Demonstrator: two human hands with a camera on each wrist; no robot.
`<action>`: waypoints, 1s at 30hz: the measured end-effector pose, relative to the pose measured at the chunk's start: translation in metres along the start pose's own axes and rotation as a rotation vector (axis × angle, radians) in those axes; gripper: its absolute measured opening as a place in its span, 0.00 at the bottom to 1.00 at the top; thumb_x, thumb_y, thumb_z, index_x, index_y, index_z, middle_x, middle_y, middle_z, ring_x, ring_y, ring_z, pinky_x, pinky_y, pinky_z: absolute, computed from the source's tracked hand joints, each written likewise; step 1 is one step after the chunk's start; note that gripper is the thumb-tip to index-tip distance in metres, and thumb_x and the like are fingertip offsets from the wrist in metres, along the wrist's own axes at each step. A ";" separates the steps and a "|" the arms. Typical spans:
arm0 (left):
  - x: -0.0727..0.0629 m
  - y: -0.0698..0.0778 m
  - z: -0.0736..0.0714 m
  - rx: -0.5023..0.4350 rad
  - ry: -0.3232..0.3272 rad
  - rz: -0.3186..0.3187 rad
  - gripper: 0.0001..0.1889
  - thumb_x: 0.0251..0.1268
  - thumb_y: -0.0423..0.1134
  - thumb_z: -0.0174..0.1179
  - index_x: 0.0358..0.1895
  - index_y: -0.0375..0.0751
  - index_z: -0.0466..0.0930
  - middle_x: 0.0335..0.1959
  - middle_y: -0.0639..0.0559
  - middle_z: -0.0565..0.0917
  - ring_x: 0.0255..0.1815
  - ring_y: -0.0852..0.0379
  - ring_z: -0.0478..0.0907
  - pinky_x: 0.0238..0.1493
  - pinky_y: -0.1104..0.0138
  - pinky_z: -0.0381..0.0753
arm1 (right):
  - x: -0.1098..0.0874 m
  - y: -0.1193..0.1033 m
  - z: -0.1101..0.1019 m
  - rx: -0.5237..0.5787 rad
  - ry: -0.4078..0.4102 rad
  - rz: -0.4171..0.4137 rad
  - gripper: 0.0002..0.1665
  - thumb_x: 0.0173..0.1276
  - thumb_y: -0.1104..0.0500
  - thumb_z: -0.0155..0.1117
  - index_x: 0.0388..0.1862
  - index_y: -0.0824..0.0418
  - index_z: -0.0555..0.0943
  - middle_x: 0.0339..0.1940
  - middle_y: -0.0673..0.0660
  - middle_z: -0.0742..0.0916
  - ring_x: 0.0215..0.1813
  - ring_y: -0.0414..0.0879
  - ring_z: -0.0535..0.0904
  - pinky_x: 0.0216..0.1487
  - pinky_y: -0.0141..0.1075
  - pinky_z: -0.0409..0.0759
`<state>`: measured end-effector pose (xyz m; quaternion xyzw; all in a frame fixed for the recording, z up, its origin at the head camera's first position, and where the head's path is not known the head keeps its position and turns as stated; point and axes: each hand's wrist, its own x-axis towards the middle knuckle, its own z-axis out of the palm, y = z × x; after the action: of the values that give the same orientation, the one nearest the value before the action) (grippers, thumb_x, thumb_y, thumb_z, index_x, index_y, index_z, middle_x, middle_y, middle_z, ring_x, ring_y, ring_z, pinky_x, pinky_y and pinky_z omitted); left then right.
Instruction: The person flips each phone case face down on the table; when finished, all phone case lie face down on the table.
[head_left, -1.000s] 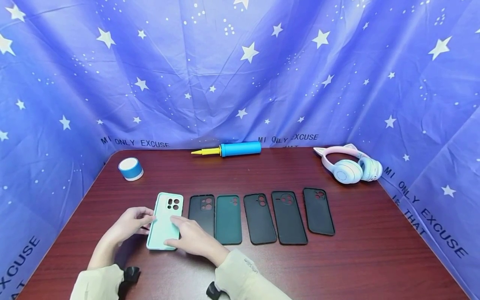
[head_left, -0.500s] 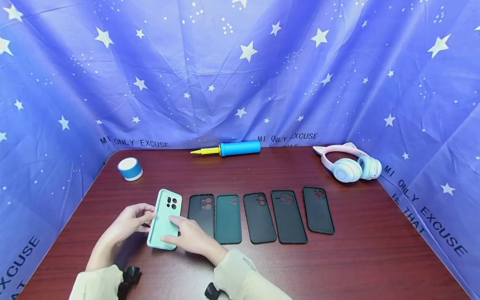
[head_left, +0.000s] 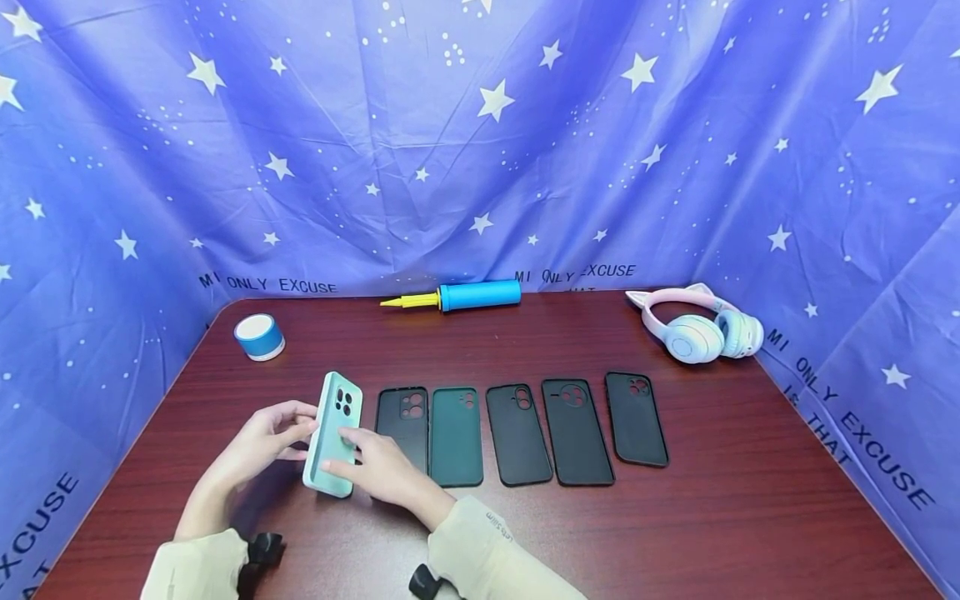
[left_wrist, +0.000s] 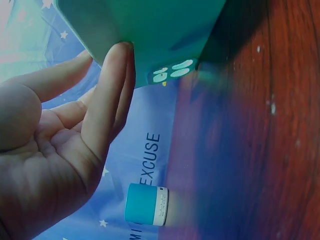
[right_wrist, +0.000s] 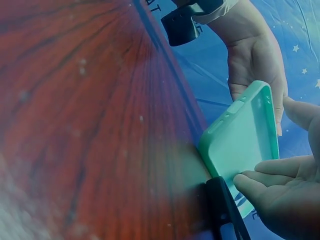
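Note:
A mint-green phone case (head_left: 341, 425) stands tilted near the table's left side, its left edge raised and its camera cutouts at the far end. My left hand (head_left: 262, 437) pinches that raised edge between thumb and fingers. In the left wrist view, a fingertip (left_wrist: 122, 50) lies against the case's outer back. My right hand (head_left: 390, 467) reaches across from the right, thumb and fingertips at the case's inner face. The right wrist view shows its extended fingers (right_wrist: 250, 185) touching the inside near the camera cutouts.
A black case (head_left: 402, 417), partly behind my right hand, and a dark green case (head_left: 456, 437) lie to the right. Several more black cases (head_left: 519, 437) continue the row. Behind stand a blue-white speaker-like cylinder (head_left: 260, 337), a blue hand pump (head_left: 480, 295) and cat-ear headphones (head_left: 696, 333).
The mint-green case has gone from lying nearly flat to tilting steeply, its left edge lifted by my left hand. My right hand has stayed nearly in place.

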<state>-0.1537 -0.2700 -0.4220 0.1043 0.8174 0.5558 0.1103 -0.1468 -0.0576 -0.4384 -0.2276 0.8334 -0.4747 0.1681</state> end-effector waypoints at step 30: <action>0.008 -0.004 0.007 -0.011 -0.098 -0.026 0.23 0.69 0.30 0.55 0.59 0.16 0.64 0.37 0.42 0.81 0.35 0.65 0.83 0.38 0.62 0.88 | 0.003 0.002 0.002 0.185 0.048 0.051 0.31 0.68 0.49 0.63 0.66 0.61 0.74 0.59 0.57 0.84 0.60 0.40 0.80 0.55 0.25 0.78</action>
<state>-0.1591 -0.2635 -0.4289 0.1201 0.8091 0.5531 0.1579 -0.1494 -0.0597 -0.4412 -0.1784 0.7954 -0.5504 0.1802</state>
